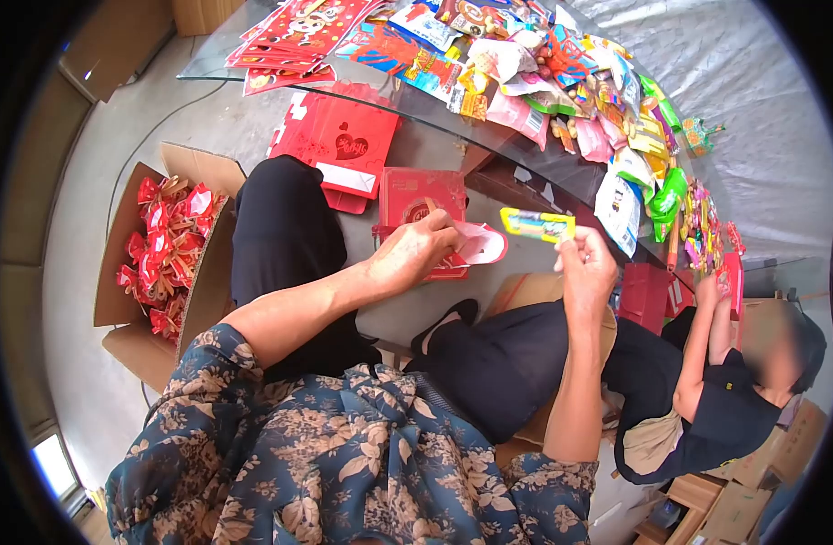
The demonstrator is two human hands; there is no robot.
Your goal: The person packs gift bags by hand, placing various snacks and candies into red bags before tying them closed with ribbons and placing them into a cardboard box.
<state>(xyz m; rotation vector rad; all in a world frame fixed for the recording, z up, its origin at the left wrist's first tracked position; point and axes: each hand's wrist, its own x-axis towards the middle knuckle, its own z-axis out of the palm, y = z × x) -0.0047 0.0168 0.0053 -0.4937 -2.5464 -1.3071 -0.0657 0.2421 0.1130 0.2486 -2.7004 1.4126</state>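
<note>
My left hand (416,247) is closed on the edge of a red gift bag (476,259), whose mouth gapes and shows a pale inside. Behind my left fingers is a red box (423,193) with a gold pattern; how it joins the bag is hard to make out. To the right, my right hand (587,265) pinches one end of a small yellow snack packet (536,224) between thumb and fingers. The packet is held in the air, apart from the bag. Beyond it, a heap of assorted wrapped snacks (562,86) covers part of the glass table (362,95).
Red printed bags (298,36) are stacked at the table's far left. Red heart-printed boxes (344,145) lie below the glass edge. On the left stands a cardboard carton (212,168) of red wrapped bundles (167,245). A co-worker (707,391) sits at right, hands at a red package (731,277).
</note>
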